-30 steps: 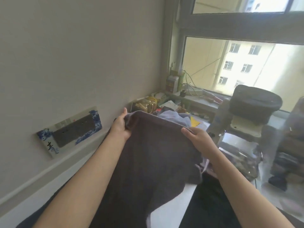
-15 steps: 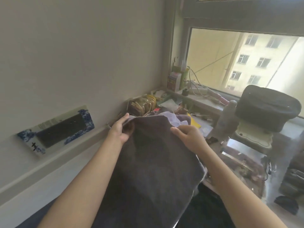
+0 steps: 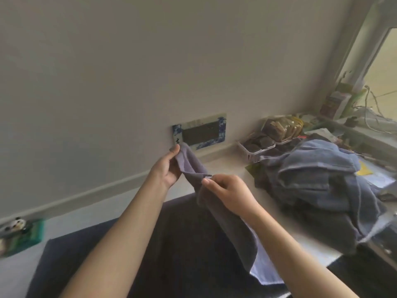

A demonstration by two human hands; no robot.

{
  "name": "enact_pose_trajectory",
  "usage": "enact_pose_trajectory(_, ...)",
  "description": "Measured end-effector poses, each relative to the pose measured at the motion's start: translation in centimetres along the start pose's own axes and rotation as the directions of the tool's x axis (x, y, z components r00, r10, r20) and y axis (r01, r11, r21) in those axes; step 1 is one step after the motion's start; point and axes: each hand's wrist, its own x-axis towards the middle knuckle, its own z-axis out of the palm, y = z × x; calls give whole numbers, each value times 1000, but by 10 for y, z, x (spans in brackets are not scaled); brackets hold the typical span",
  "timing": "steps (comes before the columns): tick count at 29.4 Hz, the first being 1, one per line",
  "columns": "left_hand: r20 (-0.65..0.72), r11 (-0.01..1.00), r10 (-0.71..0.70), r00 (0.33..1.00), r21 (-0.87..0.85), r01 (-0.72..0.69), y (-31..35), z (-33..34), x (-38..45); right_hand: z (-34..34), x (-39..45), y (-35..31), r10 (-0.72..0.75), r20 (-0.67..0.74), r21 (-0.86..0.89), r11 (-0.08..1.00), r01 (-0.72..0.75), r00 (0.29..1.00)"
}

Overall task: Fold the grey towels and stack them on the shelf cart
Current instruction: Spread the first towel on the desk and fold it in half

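Pale wall [image 3: 107,72] fills most of the head view, with a white ledge [image 3: 227,166] running along its foot. At far left, a green item with a panda figure [image 3: 19,233] sits on the ledge; it did not appear in the earlier frames. Further right, a blue-and-white framed panel [image 3: 199,131] is mounted on the wall. Compared with half a second ago, the view has swung left: the panel now sits near centre, and the window [image 3: 378,61] occupies only the right edge.

The left hand [image 3: 169,166] pinches the upper corner of the grey towel [image 3: 227,214] between thumb and fingers, directly in front of the panel's lower left corner. The right hand [image 3: 229,194] grips the towel edge just beside it, fingers curled round the cloth. Earlier, both hands held a broad top edge spread between them; now they are close together and the towel hangs as a narrow gathered strip down over a dark surface [image 3: 171,254].

To the right, a pile of grey towels [image 3: 322,190] lies unfolded on the ledge. Behind it stand a white basket [image 3: 249,153] of dark items and a clear packet [image 3: 281,127]. No shelf cart is visible.
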Motion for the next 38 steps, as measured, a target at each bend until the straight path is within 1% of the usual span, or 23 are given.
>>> enact_pose_trajectory(1,-32,1000,20,999,-1,-20,29,-59,-19,54,-5,-43,-34,55,21,999,33,998)
enact_pose_trajectory(5,53,997,55,997,47,-58,60,-90,-51,92,-13,-87,-86,63,154,985,76,994)
enact_pose_trajectory(7,81,996,68,994,59,-72,87,-139,-72,142,-19,-123,-109,124,213,974,81,986)
enact_pose_trajectory(8,89,996,73,993,46,-77,91,-147,-69,154,-20,-130,-121,149,214,973,88,981)
enact_pose_trajectory(9,56,994,100,993,47,-102,107,-194,-78,199,-24,-155,-121,211,222,972,73,970)
enact_pose_trajectory(12,-39,997,83,996,12,-82,100,-252,-79,252,-28,-154,-31,325,200,979,-36,945)
enact_pose_trajectory(13,-115,995,100,988,-9,-102,102,-287,-80,284,-28,-159,-9,367,187,980,-64,930)
enact_pose_trajectory(15,-194,996,61,979,-52,-72,87,-327,-82,319,-32,-145,74,408,133,981,-139,910)
enact_pose_trajectory(17,-299,993,-6,954,-116,-30,68,-383,-95,369,-40,-135,154,464,44,980,-196,872)
enact_pose_trajectory(18,-329,997,-45,943,-72,22,54,-396,-99,381,-45,-123,196,475,7,974,-227,858)
enact_pose_trajectory(20,-424,986,-89,901,94,141,30,-430,-117,412,-62,-104,239,555,-87,969,-230,797)
enact_pose_trajectory(22,-478,942,-85,874,247,227,9,-452,-129,435,-78,-85,265,584,-218,962,-165,768)
enact_pose_trajectory(23,-477,917,-60,877,321,237,0,-464,-134,444,-87,-76,263,571,-278,953,-118,777)
enact_pose_trajectory(25,-432,847,56,900,497,186,-11,-473,-137,449,-102,-62,231,516,-320,945,-64,825)
enact_pose_trajectory(27,-364,719,159,918,680,145,-15,-476,-137,454,-114,-52,166,504,-245,968,-44,847)
enact_pose_trajectory(29,-274,504,199,941,852,142,-21,-478,-133,452,-126,-47,122,516,-195,981,-22,848)
enact_pose_trajectory(31,-212,221,161,964,959,174,-29,-478,-130,448,-133,-41,66,507,-155,988,15,859)
enact_pose_trajectory(32,-195,69,131,972,980,187,-35,-477,-128,442,-135,-37,56,503,-151,988,24,863)
enact_pose_trajectory(33,-198,-57,114,973,977,205,-37,-477,-128,438,-133,-33,44,499,-151,988,37,865)
enact_pose_trajectory(34,-189,-132,120,975,970,204,-40,-476,-129,431,-131,-29,47,507,-160,986,40,860)
enact_pose_trajectory(35,-177,-151,126,976,969,195,-43,-471,-127,422,-128,-22,48,509,-164,986,41,859)
enact_pose_trajectory(36,-165,-128,128,978,975,182,-46,-465,-126,411,-125,-15,48,511,-170,984,45,858)
enact_pose_trajectory(38,-147,-16,79,986,989,149,-52,-447,-126,385,-119,3,55,486,-207,977,54,872)
